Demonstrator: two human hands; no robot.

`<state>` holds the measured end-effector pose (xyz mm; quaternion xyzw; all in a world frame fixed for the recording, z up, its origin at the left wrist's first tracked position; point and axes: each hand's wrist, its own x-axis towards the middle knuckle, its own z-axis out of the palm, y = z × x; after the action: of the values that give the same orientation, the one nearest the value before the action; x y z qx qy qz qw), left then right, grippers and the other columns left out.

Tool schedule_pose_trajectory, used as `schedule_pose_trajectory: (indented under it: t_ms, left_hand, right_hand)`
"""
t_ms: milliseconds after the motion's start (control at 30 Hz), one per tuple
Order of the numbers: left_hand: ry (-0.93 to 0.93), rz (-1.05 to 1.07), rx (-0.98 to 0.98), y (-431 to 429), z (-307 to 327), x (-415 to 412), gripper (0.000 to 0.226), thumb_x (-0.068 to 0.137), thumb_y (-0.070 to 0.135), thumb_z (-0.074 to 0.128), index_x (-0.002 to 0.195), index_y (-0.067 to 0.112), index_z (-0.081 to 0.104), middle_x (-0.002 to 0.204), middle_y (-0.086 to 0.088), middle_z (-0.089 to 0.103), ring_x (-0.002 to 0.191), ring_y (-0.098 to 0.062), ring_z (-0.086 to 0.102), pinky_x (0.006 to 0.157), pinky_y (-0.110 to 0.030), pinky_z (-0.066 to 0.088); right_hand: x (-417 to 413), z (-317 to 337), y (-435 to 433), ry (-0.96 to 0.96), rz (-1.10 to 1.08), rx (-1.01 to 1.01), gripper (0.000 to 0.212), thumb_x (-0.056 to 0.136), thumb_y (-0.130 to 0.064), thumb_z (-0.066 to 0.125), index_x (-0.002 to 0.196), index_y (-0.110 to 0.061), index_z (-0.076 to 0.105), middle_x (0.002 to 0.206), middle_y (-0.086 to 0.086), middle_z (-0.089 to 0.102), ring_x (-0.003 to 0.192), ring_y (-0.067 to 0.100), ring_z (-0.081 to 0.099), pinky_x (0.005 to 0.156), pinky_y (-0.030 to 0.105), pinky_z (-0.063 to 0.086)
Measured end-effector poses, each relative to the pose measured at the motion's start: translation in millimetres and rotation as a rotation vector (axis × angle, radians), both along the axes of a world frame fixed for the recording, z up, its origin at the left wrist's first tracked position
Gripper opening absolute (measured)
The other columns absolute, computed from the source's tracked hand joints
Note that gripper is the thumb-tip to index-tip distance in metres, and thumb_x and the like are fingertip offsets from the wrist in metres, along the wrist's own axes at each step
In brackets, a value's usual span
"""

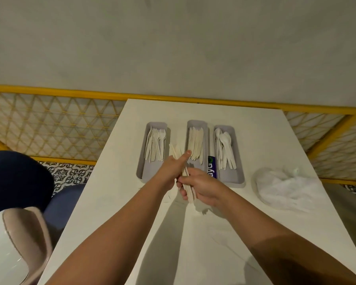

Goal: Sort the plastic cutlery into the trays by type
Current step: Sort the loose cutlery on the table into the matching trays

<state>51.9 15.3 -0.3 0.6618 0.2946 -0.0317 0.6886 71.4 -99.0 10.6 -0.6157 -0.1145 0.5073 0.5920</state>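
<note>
From the head camera, the hands hide the middle of the bundle of cutlery (174, 151) — pale, flat sticks whose type is hard to make out. The left hand (172, 168) grips its upper part and the right hand (202, 186) curls round its lower end, above the white surface (130, 145). Just beyond are three grey oblong trays — the left tray (146, 171) holds forks (155, 145), the middle tray (197, 121) knives (196, 142), the right tray (233, 175) spoons (224, 147).

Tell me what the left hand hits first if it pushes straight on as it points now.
Probably the knives in the middle tray: the left hand, gripping a cutlery bundle, points forward-right at them. Height above the tray is unclear.
</note>
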Motion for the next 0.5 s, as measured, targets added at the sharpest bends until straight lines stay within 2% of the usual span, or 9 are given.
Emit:
schedule_pose_trajectory:
  t_ms: [67,133,167,267,300,367,433,500]
  left_hand:
    - [0.014,-0.027,0.013,2.6,-3.3,9.4,0.067,0.086,0.058,0.053,0.116,-0.001,0.056,0.091,-0.015,0.067,0.065,-0.019,0.063,0.057,-0.026,0.047]
    - [0.018,-0.035,0.021,5.7,-6.2,20.6,0.063,0.089,0.060,0.045,0.117,0.005,0.056,0.106,-0.011,0.066,0.089,-0.024,0.062,0.069,-0.028,0.047]
    - [0.026,-0.039,0.038,8.5,-8.9,25.6,0.056,0.092,0.056,0.041,0.117,0.007,0.055,0.109,-0.008,0.062,0.093,-0.022,0.059,0.071,-0.027,0.045]
    - [0.032,-0.055,0.123,17.6,-20.7,37.7,0.027,0.099,0.030,0.044,0.115,0.011,0.051,0.097,-0.001,0.055,0.077,-0.009,0.049,0.064,-0.021,0.039]
    - [0.053,-0.062,0.167,19.9,-24.4,41.2,0.023,0.098,0.023,0.046,0.117,0.011,0.050,0.091,0.000,0.054,0.073,-0.008,0.048,0.061,-0.020,0.038]
    - [0.095,-0.128,0.298,23.2,-31.3,48.4,0.031,0.095,0.016,0.052,0.125,0.013,0.048,0.092,-0.004,0.056,0.075,-0.014,0.054,0.061,-0.022,0.043]
    - [0.141,-0.240,0.422,25.3,-35.8,55.1,0.049,0.091,0.010,0.055,0.137,0.017,0.041,0.110,-0.017,0.056,0.092,-0.028,0.060,0.073,-0.031,0.049]
    - [0.176,-0.339,0.447,26.9,-42.4,59.9,0.068,0.087,0.001,0.055,0.146,0.023,0.028,0.125,-0.023,0.047,0.108,-0.036,0.057,0.082,-0.036,0.050]
  right_hand:
    - [9.9,-2.7,1.1,-0.010,-0.035,-0.035,0.010,0.096,-0.004,0.044,0.092,-0.011,0.050,0.067,0.003,0.047,0.048,0.010,0.042,0.045,0.021,0.038]
    - [24.0,-6.3,4.6,-0.037,-0.121,-0.102,0.008,0.098,-0.007,0.043,0.099,-0.011,0.049,0.066,0.003,0.043,0.047,0.009,0.038,0.040,0.019,0.034]
    - [31.9,-8.1,6.4,-0.057,-0.174,-0.140,0.008,0.098,-0.008,0.042,0.101,-0.012,0.049,0.065,0.002,0.042,0.047,0.009,0.037,0.039,0.018,0.033]
    - [56.8,-13.5,11.6,-0.136,-0.303,-0.237,0.011,0.099,-0.010,0.042,0.091,-0.013,0.049,0.064,0.003,0.043,0.049,0.012,0.037,0.040,0.019,0.033]
    - [65.7,-17.2,13.7,-0.162,-0.340,-0.271,0.015,0.099,-0.010,0.042,0.086,-0.013,0.048,0.064,0.004,0.044,0.049,0.012,0.037,0.040,0.020,0.033]
    - [84.3,-27.3,20.1,-0.202,-0.378,-0.342,0.016,0.098,-0.009,0.042,0.082,-0.010,0.047,0.062,0.005,0.044,0.048,0.014,0.038,0.041,0.022,0.034]
    - [100.1,-37.4,28.9,-0.237,-0.357,-0.411,0.009,0.097,-0.009,0.042,0.090,-0.007,0.046,0.063,0.007,0.045,0.048,0.014,0.039,0.043,0.024,0.035]
    - [111.9,-44.0,39.7,-0.262,-0.327,-0.486,0.005,0.097,-0.010,0.042,0.100,-0.007,0.045,0.064,0.008,0.046,0.050,0.015,0.042,0.046,0.026,0.036]
